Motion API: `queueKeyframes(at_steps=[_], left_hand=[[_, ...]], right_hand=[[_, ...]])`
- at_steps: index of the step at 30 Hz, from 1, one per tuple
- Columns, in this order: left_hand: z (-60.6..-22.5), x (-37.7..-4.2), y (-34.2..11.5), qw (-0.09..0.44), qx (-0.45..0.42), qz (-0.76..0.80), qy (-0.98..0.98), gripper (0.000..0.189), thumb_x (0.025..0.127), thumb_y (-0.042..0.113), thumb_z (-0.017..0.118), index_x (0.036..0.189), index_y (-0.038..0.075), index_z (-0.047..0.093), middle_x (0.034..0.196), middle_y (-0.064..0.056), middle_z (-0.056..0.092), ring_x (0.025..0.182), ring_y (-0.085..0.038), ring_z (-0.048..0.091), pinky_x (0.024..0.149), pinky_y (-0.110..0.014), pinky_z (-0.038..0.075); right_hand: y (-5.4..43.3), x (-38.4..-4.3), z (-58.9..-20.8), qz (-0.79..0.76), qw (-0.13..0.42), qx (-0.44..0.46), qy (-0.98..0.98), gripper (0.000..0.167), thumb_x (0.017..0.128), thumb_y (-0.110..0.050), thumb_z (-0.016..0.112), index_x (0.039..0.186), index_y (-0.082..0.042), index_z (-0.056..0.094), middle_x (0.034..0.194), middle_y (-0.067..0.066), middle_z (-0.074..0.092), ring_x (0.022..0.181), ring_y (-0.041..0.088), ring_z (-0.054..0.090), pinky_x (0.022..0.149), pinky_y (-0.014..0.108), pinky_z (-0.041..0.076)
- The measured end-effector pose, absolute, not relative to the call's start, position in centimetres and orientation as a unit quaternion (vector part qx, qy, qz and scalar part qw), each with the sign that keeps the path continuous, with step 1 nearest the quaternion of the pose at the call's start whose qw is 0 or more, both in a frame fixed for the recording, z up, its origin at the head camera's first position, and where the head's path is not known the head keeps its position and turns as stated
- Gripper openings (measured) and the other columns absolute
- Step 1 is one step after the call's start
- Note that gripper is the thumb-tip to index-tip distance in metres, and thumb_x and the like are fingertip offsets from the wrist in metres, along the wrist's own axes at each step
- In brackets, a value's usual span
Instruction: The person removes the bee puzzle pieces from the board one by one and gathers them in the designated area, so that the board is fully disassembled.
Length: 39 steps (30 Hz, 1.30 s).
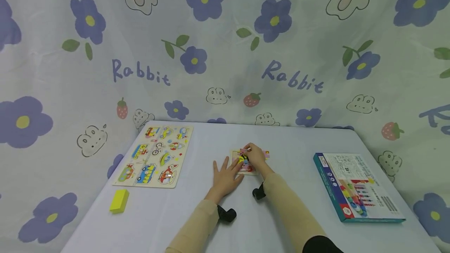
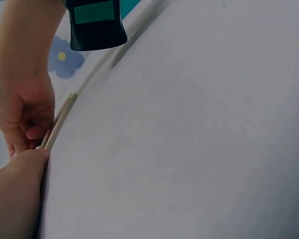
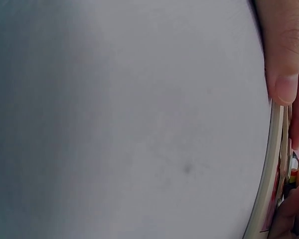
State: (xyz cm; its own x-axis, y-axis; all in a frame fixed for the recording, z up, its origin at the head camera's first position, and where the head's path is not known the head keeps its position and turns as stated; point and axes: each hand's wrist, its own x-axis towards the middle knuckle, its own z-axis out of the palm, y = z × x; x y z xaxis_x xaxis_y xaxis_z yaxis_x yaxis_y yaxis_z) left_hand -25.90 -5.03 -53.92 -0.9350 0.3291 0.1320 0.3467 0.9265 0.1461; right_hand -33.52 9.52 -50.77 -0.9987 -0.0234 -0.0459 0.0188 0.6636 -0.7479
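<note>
A small wooden puzzle board (image 1: pixel 249 173) with a pink picture lies mid-table, partly covered by both hands. My left hand (image 1: pixel 224 179) rests with spread, straight fingers over its left side; the thumb lies by the near edge. Over the far part of the board, my right hand (image 1: pixel 256 156) has curled fingers and pinches a small pink puzzle piece (image 1: pixel 242 150). Another pink piece (image 1: pixel 267 154) shows beside that hand, at the board's right. In the right wrist view, the board's edge (image 3: pixel 269 184) runs between the left thumb (image 3: pixel 286 89) and the right hand's fingers (image 3: pixel 289 211).
A larger puzzle board (image 1: pixel 165 180) with pictures of vehicles lies at the left. Near it sits a yellow block (image 1: pixel 119 201). A flat box (image 1: pixel 362 186) with a teal side lies at the right. Behind the white table (image 1: pixel 288 139) hangs a patterned cloth (image 1: pixel 225 73).
</note>
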Motion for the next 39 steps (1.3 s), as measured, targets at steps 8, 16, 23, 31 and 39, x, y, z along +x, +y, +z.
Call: queueKeyframes(at_steps=[8, 16, 23, 31, 39], left_hand=[[-53.6, -26.0, -5.1, 0.056, -0.193, -0.084, -0.976, 0.053, 0.093, 0.052, 0.039, 0.141, 0.029, 0.040, 0.147, 0.010, 0.033, 0.139, -0.027, 0.022, 0.102, -0.067, 0.010], [-53.5, -26.3, -5.3, 0.059, -0.229, -0.100, -0.967, 0.054, 0.093, 0.046, 0.042, 0.141, 0.021, 0.040, 0.145, 0.008, 0.037, 0.138, -0.026, 0.023, 0.103, -0.065, 0.011], [-53.5, -26.5, -5.3, 0.054, -0.226, -0.110, -0.967, 0.054, 0.093, 0.047, 0.042, 0.140, 0.023, 0.041, 0.145, 0.009, 0.038, 0.138, -0.024, 0.025, 0.105, -0.063, 0.011], [-53.8, -26.3, -5.1, 0.058, -0.229, -0.105, -0.966, 0.053, 0.093, 0.048, 0.042, 0.140, 0.024, 0.042, 0.144, 0.011, 0.038, 0.138, -0.024, 0.025, 0.106, -0.062, 0.011], [-54.0, -26.6, -5.3, 0.067, -0.225, -0.105, -0.966, 0.053, 0.092, 0.048, 0.043, 0.139, 0.023, 0.042, 0.144, 0.009, 0.038, 0.138, -0.025, 0.025, 0.105, -0.062, 0.010]], right_hand=[[9.6, -33.4, -50.6, -0.404, 0.024, -0.009, 0.914, 0.015, 0.088, -0.011, 0.060, 0.102, -0.007, 0.060, 0.093, 0.010, 0.064, 0.079, 0.020, 0.057, 0.066, 0.031, 0.044], [9.7, -33.5, -50.5, -0.384, 0.041, -0.036, 0.922, 0.019, 0.088, -0.008, 0.056, 0.106, -0.005, 0.063, 0.096, 0.011, 0.065, 0.084, 0.022, 0.058, 0.074, 0.036, 0.046], [9.8, -33.8, -50.6, -0.427, 0.032, 0.003, 0.904, 0.020, 0.090, -0.011, 0.057, 0.107, -0.002, 0.062, 0.099, 0.013, 0.064, 0.077, 0.020, 0.055, 0.065, 0.030, 0.043], [11.7, -34.5, -50.1, -0.517, 0.026, 0.037, 0.855, 0.025, 0.091, -0.011, 0.053, 0.114, -0.001, 0.059, 0.085, 0.010, 0.058, 0.062, 0.015, 0.052, 0.057, 0.023, 0.042], [15.9, -35.3, -50.0, -0.541, 0.039, 0.067, 0.838, 0.031, 0.092, -0.014, 0.056, 0.119, -0.001, 0.053, 0.096, 0.015, 0.061, 0.060, 0.013, 0.050, 0.051, 0.024, 0.041]])
